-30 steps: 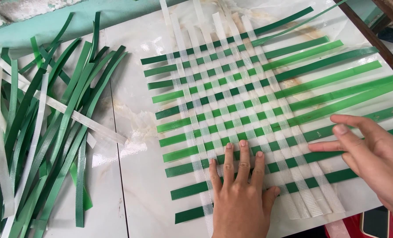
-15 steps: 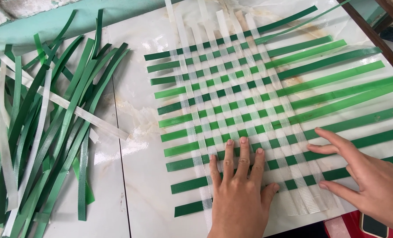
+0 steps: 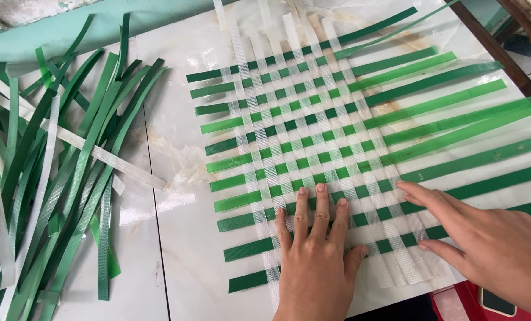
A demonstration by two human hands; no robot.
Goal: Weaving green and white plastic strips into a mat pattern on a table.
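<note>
Both hands are laid flat on the woven mat (image 3: 337, 137) of green and white strips, which is spread on the white table (image 3: 176, 238). Nothing is gripped. The left hand (image 3: 319, 261) is kept pressed on the near edge, fingers spread narrowly. The right hand (image 3: 491, 244), raised a second ago, is now lowered, its fingertips (image 3: 403, 185) touching a green strip. Loose strips (image 3: 57, 178) are piled at the left.

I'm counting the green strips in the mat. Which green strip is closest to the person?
The lowest dark green strip in the woven mat. It lies at the mat's near edge, beside the left hand, with every other green strip farther up the table.
</note>
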